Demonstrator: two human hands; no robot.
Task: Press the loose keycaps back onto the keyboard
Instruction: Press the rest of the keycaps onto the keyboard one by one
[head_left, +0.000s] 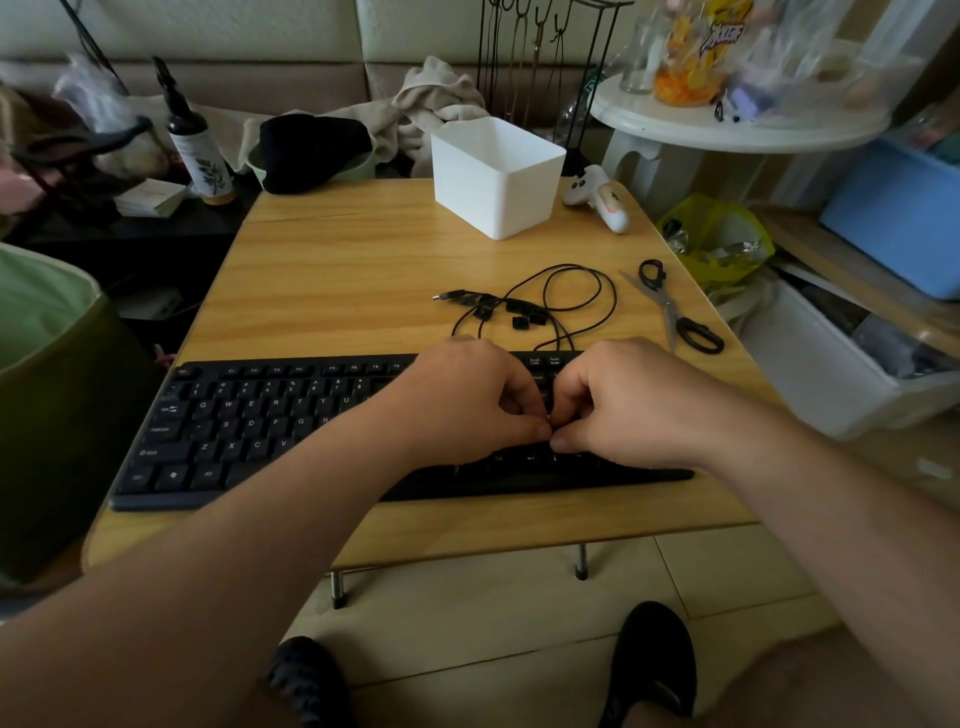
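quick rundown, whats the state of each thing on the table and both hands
black keyboard: flat on the table, right part hidden by the hands
loose black keycaps: off the keyboard, lying among the cable
black cable: loosely coiled
black-handled scissors: blades slightly open, lying flat
white plastic bin: upright, open top
left hand: fingers curled, pinching over the keys
right hand: fingers curled, meeting the left

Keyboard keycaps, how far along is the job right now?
Done: the keyboard's left half looks fully capped. In hand: the left hand and right hand meet, fingers curled, above the arrow keys; whatever they pinch is hidden. Left: several loose keycaps lie among the cable behind the keyboard.
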